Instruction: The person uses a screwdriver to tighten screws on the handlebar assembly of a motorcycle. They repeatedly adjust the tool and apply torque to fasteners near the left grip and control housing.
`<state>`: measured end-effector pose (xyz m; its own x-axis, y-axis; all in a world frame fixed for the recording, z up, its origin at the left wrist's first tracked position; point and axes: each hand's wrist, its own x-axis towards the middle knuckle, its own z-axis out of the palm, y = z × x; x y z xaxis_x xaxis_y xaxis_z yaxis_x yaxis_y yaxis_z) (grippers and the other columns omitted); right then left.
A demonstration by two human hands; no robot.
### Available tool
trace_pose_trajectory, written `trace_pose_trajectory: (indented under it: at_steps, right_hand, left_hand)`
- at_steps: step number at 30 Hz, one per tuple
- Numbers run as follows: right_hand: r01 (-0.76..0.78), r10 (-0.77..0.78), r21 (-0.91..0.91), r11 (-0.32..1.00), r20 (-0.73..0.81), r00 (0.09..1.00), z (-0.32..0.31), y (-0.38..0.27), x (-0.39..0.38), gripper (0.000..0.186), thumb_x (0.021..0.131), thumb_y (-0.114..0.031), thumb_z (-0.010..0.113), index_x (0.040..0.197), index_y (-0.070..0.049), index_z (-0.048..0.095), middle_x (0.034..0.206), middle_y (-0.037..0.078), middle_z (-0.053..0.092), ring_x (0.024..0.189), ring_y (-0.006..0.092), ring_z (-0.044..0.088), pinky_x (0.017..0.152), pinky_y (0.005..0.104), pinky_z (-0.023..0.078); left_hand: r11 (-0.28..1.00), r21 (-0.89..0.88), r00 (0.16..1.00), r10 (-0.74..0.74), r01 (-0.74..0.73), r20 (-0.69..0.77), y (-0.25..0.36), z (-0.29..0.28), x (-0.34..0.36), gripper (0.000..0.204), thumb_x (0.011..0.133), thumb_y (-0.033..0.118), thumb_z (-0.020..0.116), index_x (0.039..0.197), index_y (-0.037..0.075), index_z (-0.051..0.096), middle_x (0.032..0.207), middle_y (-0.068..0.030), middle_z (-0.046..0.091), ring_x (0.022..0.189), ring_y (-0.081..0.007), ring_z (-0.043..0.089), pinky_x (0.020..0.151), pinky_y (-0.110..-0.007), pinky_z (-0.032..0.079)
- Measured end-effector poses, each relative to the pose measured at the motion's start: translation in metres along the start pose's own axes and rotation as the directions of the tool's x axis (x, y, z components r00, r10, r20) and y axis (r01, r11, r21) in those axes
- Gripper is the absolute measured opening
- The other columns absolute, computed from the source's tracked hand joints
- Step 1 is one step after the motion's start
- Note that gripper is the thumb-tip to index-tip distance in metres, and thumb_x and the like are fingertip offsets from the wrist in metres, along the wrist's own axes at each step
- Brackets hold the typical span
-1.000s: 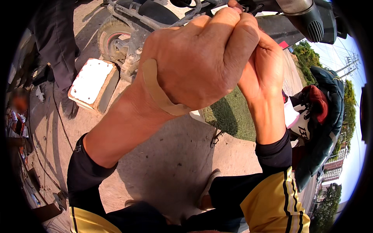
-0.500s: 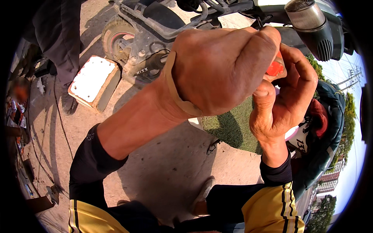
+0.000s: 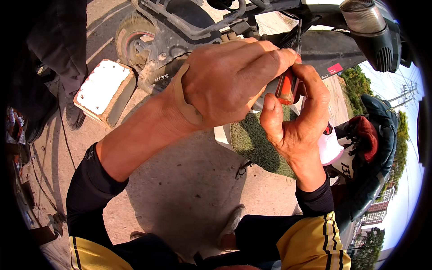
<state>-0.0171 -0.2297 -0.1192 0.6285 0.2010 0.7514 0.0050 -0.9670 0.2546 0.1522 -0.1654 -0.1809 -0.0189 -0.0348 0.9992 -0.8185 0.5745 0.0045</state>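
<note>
My left hand [image 3: 229,81] reaches across from the left, a tan band round its wrist. Its fingers are closed at the upper end of a red-handled screwdriver [image 3: 286,87]. The screwdriver's thin dark shaft points up past my fingertips toward the scooter's dark body. My right hand [image 3: 301,121] is below and to the right, its fingers curled round the red handle and its thumb standing apart. The left fingers hide part of the handle. Behind the hands lies the motor scooter [image 3: 333,51], tipped sideways in the view, with its green footboard mat [image 3: 252,139] below them.
A worn white-topped block [image 3: 101,87] stands on the ground at the left, beside another person's dark trouser leg [image 3: 58,40]. The scooter's rear wheel [image 3: 135,38] is beyond it. A clear lamp [image 3: 360,17] juts in at upper right. A red cloth [image 3: 363,139] lies by a dark green cover [image 3: 387,130].
Both hands have shifted left, and the left hand also slightly down. More of the screwdriver's red handle and dark shaft shows. The right thumb stands farther from the left hand.
</note>
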Motion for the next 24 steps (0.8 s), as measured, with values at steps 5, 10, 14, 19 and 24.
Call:
trace_pose_trajectory:
  at_steps: [5,10,14,19,24]
  right_hand:
    - [-0.060,0.067,-0.097,0.993,0.076,0.995,0.011,-0.001,-0.010,0.039,0.079,-0.018,0.076,0.116,-0.007,0.067,0.082,0.008,0.059,0.073,0.0239,0.060,0.058,0.0329,0.050]
    - [0.017,-0.008,-0.050,0.999,0.185,0.983,-0.008,-0.032,0.015,0.024,0.080,-0.003,0.077,0.101,-0.004,0.065,0.075,0.007,0.060,0.065,0.0210,0.050,0.058,0.0311,0.041]
    - [0.006,0.042,-0.157,0.988,0.297,0.954,-0.027,-0.036,0.019,0.020,0.090,-0.002,0.073,0.104,0.002,0.059,0.082,0.011,0.065,0.070,0.0205,0.055,0.066,0.0304,0.044]
    - [-0.039,0.079,-0.187,0.981,0.209,0.975,-0.051,-0.030,0.018,0.037,0.095,-0.008,0.072,0.122,0.007,0.051,0.105,0.020,0.067,0.093,0.0248,0.069,0.088,0.0361,0.056]
    - [0.033,0.029,-0.305,0.952,0.196,0.980,-0.059,-0.021,0.027,0.035,0.095,-0.003,0.071,0.122,0.009,0.052,0.106,0.023,0.070,0.093,0.0256,0.072,0.088,0.0358,0.059]
  left_hand:
    - [0.989,0.145,1.000,0.000,-0.002,0.016,-0.014,-0.014,-0.005,0.032,0.081,-0.008,0.068,0.113,-0.003,0.069,0.114,-0.0194,0.071,0.099,-0.0369,0.071,0.081,-0.040,0.059]
    - [0.983,0.136,0.992,-0.129,0.127,0.008,-0.012,-0.014,-0.008,0.035,0.081,-0.006,0.068,0.117,-0.003,0.067,0.123,-0.0226,0.067,0.109,-0.0400,0.068,0.088,-0.042,0.057]
    - [0.941,-0.052,0.942,-0.331,0.334,0.058,0.000,-0.007,0.002,0.036,0.091,0.003,0.065,0.126,-0.004,0.063,0.123,-0.0229,0.068,0.114,-0.0393,0.067,0.096,-0.040,0.053]
    - [0.862,-0.116,0.869,-0.481,0.493,0.120,0.003,0.000,0.006,0.039,0.095,0.009,0.063,0.131,-0.004,0.061,0.120,-0.0220,0.070,0.112,-0.0326,0.069,0.095,-0.038,0.052]
    - [0.718,-0.261,0.764,-0.602,0.646,0.232,0.001,0.004,0.017,0.038,0.097,0.012,0.061,0.131,-0.005,0.061,0.108,-0.0204,0.071,0.099,-0.0248,0.070,0.087,-0.036,0.053]
